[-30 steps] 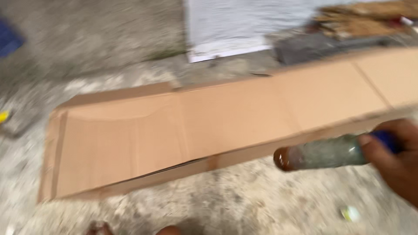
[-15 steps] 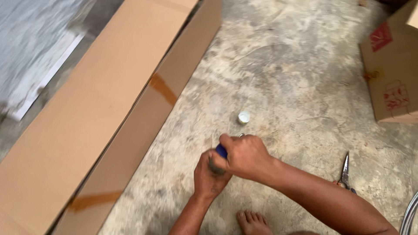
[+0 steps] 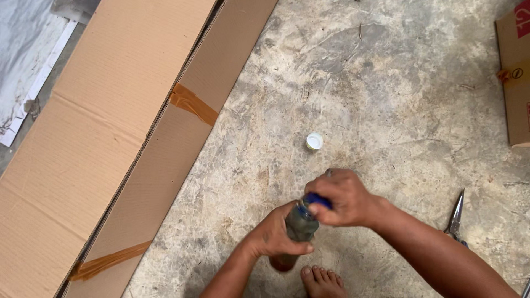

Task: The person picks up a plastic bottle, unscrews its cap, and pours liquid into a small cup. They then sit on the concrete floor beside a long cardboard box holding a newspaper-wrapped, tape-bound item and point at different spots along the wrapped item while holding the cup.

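Note:
A greyish clear plastic bottle stands on the concrete floor just in front of my bare toes. My left hand is wrapped around its body. My right hand grips the blue cap on its top. A small white cap lies loose on the floor a little beyond my hands.
A long flattened cardboard box with brown tape strips runs along the left. A second cardboard box sits at the right edge. Scissors lie on the floor right of my right arm. A white sheet shows at far left.
The view swung from the flat cardboard to the floor. The bottle, held sideways in my right hand a second ago, now stands upright with both hands on it.

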